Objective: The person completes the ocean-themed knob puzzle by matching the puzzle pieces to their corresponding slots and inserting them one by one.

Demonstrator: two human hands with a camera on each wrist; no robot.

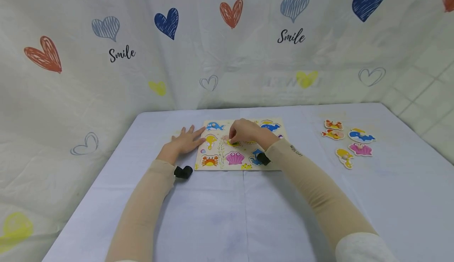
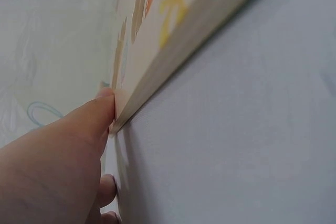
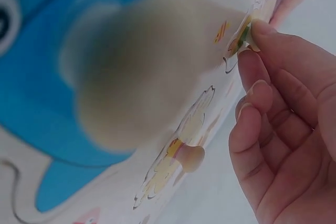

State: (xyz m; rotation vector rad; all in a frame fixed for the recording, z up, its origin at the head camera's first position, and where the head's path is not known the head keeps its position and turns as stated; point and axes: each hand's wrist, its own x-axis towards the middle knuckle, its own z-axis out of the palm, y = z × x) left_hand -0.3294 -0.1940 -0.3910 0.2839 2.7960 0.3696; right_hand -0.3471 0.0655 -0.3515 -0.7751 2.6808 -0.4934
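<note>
A cream wooden peg puzzle board (image 1: 227, 168) with sea animals lies on the table. My left hand (image 1: 186, 140) rests at its left edge with fingers spread, the thumb (image 2: 92, 114) against the board's side. Over the middle of the board, my right hand (image 1: 244, 130) pinches a small yellow and green puzzle piece (image 3: 243, 38) between thumb and forefinger, close over the board's surface. Around it on the board are a blue whale (image 1: 214, 126), a yellow seahorse (image 1: 211, 141), a red crab (image 1: 210, 160) and a pink shell (image 1: 235, 158). My right hand and sleeve hide part of the board.
Several loose pieces lie on the table to the right: a crab (image 1: 333, 125), a red and yellow fish (image 1: 333, 134), a blue whale (image 1: 361, 136), a pink shell (image 1: 361, 149) and a yellow seahorse (image 1: 345, 158). A curtain with printed hearts (image 1: 166, 23) hangs behind the table.
</note>
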